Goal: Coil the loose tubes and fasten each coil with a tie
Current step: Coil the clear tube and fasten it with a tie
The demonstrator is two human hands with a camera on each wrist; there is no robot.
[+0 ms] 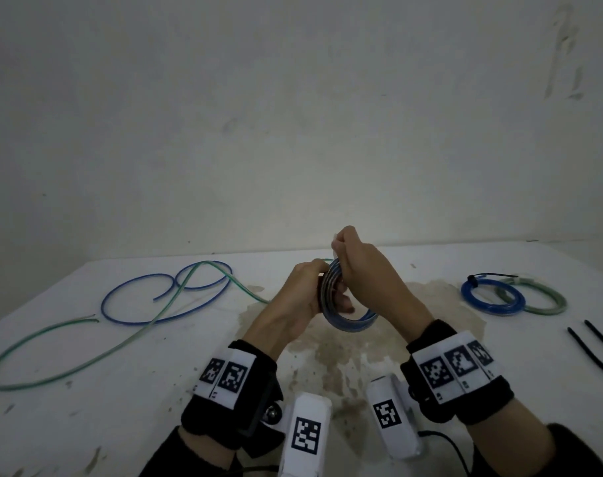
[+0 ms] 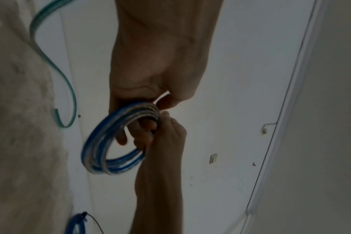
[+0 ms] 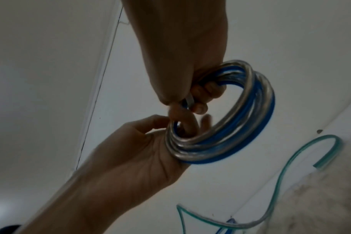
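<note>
Stained white table (image 1: pixel 121 401) against scuffed wall (image 1: pixel 293 115)

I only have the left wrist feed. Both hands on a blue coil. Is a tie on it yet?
Observer: I see none on the blue coil in the right wrist view; the right hand pinches something small and pale I cannot identify.
Operator: Any coils done?
Observer: Head view shows a blue coil with a black tie overlapping a green coil, far right on the table.
Operator: Ties left?
Observer: Two loose black ties lie at the right edge.
Operator: Tubes left?
Observer: A loose blue tube and green tube on the left.
</note>
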